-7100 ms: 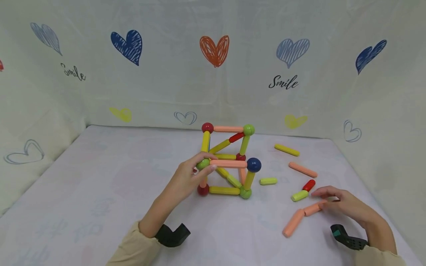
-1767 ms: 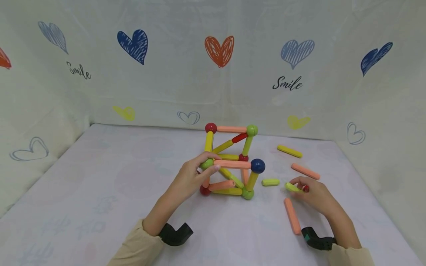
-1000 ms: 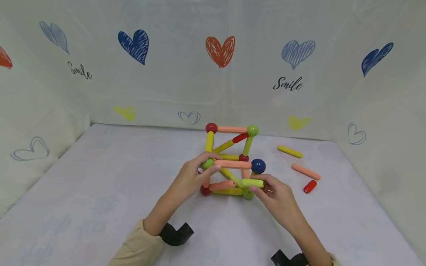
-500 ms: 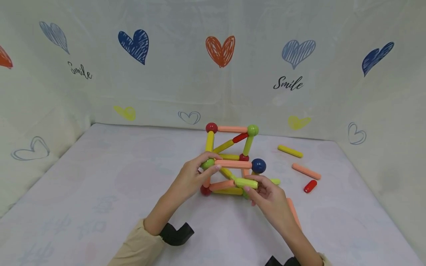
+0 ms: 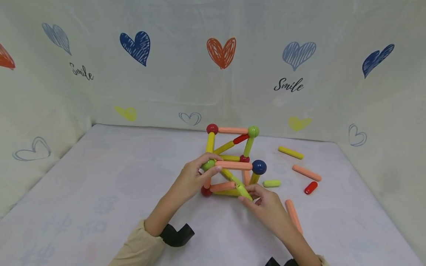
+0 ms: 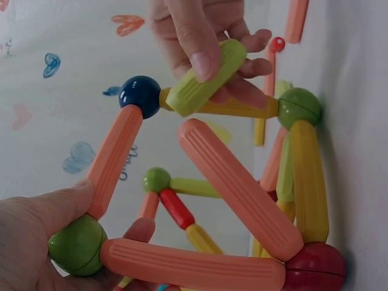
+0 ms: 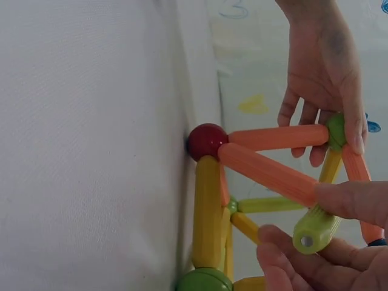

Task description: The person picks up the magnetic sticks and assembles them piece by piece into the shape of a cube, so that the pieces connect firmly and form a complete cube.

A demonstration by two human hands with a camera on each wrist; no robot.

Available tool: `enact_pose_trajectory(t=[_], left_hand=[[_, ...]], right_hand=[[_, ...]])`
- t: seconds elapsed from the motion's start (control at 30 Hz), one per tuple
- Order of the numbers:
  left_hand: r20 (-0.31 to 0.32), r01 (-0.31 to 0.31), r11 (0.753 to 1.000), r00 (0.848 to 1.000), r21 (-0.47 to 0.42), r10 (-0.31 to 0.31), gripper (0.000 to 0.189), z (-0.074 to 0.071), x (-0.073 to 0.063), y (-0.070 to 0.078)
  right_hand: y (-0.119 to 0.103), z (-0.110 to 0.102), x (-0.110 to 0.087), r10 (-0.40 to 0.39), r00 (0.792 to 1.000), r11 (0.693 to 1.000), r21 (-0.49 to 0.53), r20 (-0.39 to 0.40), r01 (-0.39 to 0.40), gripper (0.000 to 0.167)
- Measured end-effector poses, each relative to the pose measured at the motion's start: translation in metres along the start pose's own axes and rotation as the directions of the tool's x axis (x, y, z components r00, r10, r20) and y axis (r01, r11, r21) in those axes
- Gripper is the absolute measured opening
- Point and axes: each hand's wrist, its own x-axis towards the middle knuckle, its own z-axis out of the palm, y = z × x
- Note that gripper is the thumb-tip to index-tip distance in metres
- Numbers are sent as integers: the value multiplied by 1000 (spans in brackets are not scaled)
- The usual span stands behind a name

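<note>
A cube-like frame of magnetic sticks and balls stands mid-table. My left hand grips the green ball at its upper near-left corner, thumb on the orange stick that runs to the blue ball. From the lower red ball, a slanted orange stick rises across the near face. Between thumb and fingers, my right hand pinches a short lime-green stick, tilted down to the right. Its upper end is right at the slanted stick's free end in the head view. My right fingers hide the lower green corner ball there.
Loose on the table to the right are a yellow stick, an orange stick, a short red stick and a short green stick. Another orange stick lies beside my right forearm. A heart-printed cloth hangs behind.
My right hand added the slanted orange stick, then brought over the short green stick, leaving its red partner on the table. Lately the green stick has swung from level to sloping down. My left hand keeps its grip.
</note>
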Motion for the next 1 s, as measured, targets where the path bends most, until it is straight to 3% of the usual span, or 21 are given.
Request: enact_pose_trajectory(t=[0.13,0.27,0.43,0.57,1.0], left_hand=[[-5,-1,1000,1000,8,1,29,0,0,0],[-8,4,1000,1000,11,-4,29,1,1,0],[-9,1,1000,1000,5,-1,28,1,0,0],[-11,-2,1000,1000,4,2,28,0,0,0],[-22,13,1000,1000,-7,-14,27,4,-1,4]], right_hand=[[-1,-1,-2,-37,994,999,2,-102,37,24],[-4,-3,-3,18,988,987,159,-150,6,28],[-5,1,-3,101,989,946,319,-108,-61,28],[-3,7,-3,90,993,923,380,-76,-54,28],[1,9,8,97,994,916,395,-45,-72,32]])
